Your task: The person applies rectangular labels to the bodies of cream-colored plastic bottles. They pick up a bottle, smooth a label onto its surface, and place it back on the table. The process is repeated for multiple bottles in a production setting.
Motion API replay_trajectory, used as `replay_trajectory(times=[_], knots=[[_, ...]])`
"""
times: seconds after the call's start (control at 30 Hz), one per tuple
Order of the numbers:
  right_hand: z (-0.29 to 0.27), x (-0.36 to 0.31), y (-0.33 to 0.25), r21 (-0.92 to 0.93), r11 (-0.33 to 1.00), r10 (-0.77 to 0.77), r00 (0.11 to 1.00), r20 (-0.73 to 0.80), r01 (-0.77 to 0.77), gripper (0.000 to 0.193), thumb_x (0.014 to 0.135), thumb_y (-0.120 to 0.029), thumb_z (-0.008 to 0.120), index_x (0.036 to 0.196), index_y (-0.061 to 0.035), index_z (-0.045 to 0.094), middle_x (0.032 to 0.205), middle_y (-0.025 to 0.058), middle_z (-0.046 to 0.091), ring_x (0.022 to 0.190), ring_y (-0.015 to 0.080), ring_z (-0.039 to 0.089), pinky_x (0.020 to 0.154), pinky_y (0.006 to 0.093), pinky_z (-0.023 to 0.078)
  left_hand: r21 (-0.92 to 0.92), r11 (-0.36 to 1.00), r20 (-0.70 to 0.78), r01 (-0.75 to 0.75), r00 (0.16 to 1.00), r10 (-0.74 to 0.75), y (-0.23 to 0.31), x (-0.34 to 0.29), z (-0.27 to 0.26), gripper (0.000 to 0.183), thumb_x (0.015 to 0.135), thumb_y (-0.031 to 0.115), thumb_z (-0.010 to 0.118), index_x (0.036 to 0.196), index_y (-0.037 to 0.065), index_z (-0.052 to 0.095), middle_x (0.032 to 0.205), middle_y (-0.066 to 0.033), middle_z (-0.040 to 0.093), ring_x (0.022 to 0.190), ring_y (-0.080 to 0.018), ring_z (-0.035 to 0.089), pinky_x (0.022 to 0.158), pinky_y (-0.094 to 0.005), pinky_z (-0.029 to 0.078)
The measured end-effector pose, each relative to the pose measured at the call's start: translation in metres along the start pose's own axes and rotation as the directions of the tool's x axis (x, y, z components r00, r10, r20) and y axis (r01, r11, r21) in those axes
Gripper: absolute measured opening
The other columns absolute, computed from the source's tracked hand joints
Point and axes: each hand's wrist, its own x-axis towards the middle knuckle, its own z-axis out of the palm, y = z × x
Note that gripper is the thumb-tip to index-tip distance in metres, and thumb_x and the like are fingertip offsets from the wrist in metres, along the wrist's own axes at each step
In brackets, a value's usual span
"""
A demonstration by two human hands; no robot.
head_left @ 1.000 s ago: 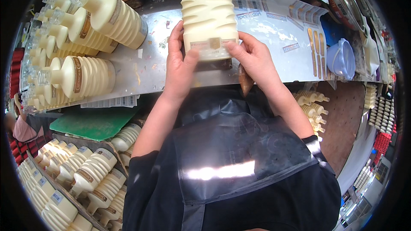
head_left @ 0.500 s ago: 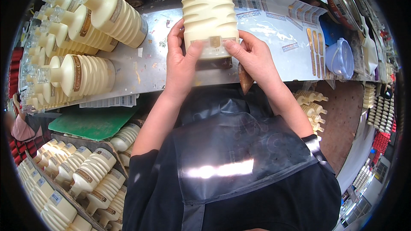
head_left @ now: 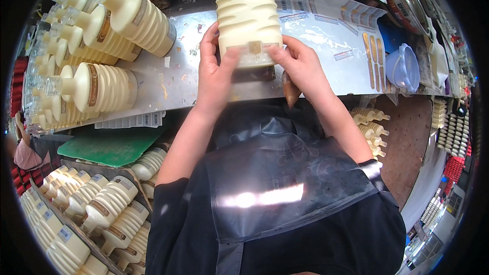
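A cream-coloured ribbed bottle (head_left: pixel 248 18) lies at the top middle of the table, its base toward me and its neck out of sight. It has a gold-brown label at the far end and a clear band sticker near the base. My left hand (head_left: pixel 216 66) grips its left side, the thumb pressed on the sticker. On the right side my right hand (head_left: pixel 304 63) grips it too, thumb on the sticker's right end. A brown pointed tool (head_left: pixel 290 91) sticks out below my right palm. Part of a dark block (head_left: pixel 257 74) shows under the bottle's base.
Several cream bottles (head_left: pixel 109 87) with clear tops crowd the table's left. White label sheets (head_left: pixel 326 35) cover the right, with gold strips (head_left: pixel 377 61) beside a pale blue bucket (head_left: pixel 403 69). Below left are a green board (head_left: pixel 112 147) and crated bottles (head_left: pixel 112 201). A person (head_left: pixel 28 155) is far left.
The bottle has tipped or shifted very slightly between my hands, its base a little higher in view. Both hands keep their grip, thumbs still on the sticker.
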Motion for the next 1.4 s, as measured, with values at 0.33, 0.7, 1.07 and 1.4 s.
replay_trajectory(times=[0.33, 0.7, 1.07, 1.4], knots=[[-0.014, -0.007, 0.008, 0.218, 0.969, 0.129, 0.990, -0.055, -0.114, 0.047, 0.107, -0.044, 0.057, 0.081, -0.0051, 0.059, 0.069, -0.0019, 0.052, 0.052, 0.0069, 0.045, 0.048, 0.0251, 0.039, 0.483, 0.867, 0.018, -0.122, 0.991, 0.129, -0.005, -0.005, -0.011, 0.097, 0.070, 0.018, 0.093, 0.149, 0.001, 0.040, 0.142, -0.0155, 0.053, 0.133, -0.0277, 0.050, 0.115, -0.0414, 0.039], [-0.013, -0.006, 0.007, 0.269, 0.929, 0.264, 0.965, 0.002, -0.255, 0.051, 0.110, -0.039, 0.051, 0.133, 0.0058, 0.059, 0.070, -0.0040, 0.052, 0.052, 0.0035, 0.041, 0.046, 0.0202, 0.031, 0.774, 0.562, 0.050, -0.290, 0.914, 0.403, 0.010, -0.007, 0.006, 0.086, 0.063, 0.021, 0.097, 0.137, 0.004, 0.056, 0.128, -0.0113, 0.060, 0.119, -0.0268, 0.058, 0.106, -0.0399, 0.046], [-0.022, -0.010, -0.009, 0.312, 0.934, 0.176, 0.984, 0.017, -0.173, 0.035, 0.097, -0.016, 0.055, 0.121, 0.0055, 0.071, 0.071, -0.0013, 0.056, 0.056, 0.0061, 0.047, 0.051, 0.0212, 0.036, 0.582, 0.798, -0.040, -0.156, 0.975, 0.219, 0.003, -0.010, -0.004, 0.085, 0.071, 0.023, 0.093, 0.142, 0.003, 0.051, 0.130, -0.0131, 0.062, 0.123, -0.0280, 0.056, 0.108, -0.0416, 0.042], [-0.031, -0.023, -0.027, 0.259, 0.951, 0.146, 0.983, 0.110, -0.170, 0.051, 0.087, -0.005, 0.050, 0.134, 0.0049, 0.066, 0.072, -0.0023, 0.053, 0.064, 0.0058, 0.046, 0.059, 0.0213, 0.037, 0.234, 0.971, 0.030, -0.050, 0.999, 0.044, 0.005, -0.012, -0.008, 0.077, 0.090, 0.009, 0.079, 0.151, -0.003, 0.035, 0.144, -0.0183, 0.055, 0.132, -0.0225, 0.055, 0.113, -0.0372, 0.043]])
